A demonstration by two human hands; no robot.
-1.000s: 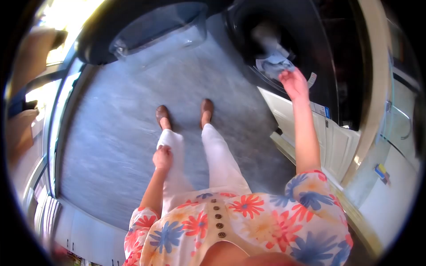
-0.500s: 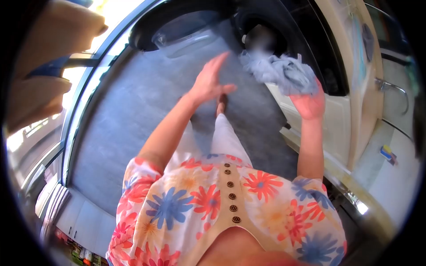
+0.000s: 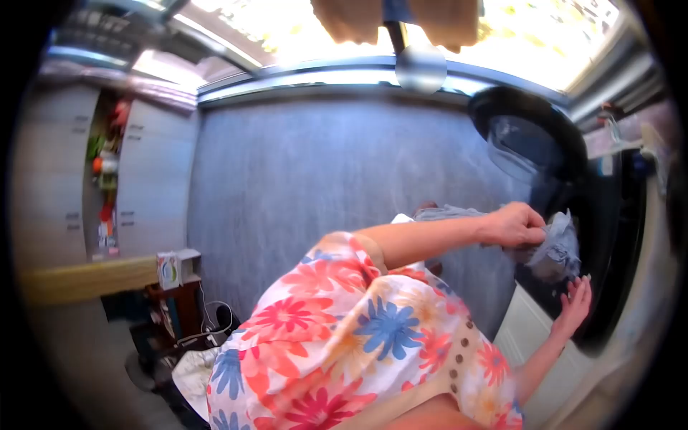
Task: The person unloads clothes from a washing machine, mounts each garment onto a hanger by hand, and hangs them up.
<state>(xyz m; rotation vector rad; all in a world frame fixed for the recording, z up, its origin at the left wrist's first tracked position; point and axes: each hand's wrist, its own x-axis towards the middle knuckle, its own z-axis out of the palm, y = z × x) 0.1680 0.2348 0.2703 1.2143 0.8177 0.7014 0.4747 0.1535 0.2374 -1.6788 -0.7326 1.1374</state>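
Note:
My left hand is closed, its fingers gripping a crumpled grey-blue cloth. A strip of the same greyish fabric trails to the left behind my forearm. My right hand is just below the cloth with its fingers stretched out, the fingertips close to the bundle's lower edge. Both hands are in front of the black face of a front-loading washing machine. Its round door with a clear glass bowl stands open beyond my left hand.
Grey floor lies ahead of me, bordered by a window frame. White cabinets with items on shelves stand at the left. A wooden board's edge and a small box are at lower left. A white panel is below my hands.
My view has turned to the left. My left hand, empty and spread before, has reached right and taken hold of the cloth. My right hand, which held the cloth, is now spread below it.

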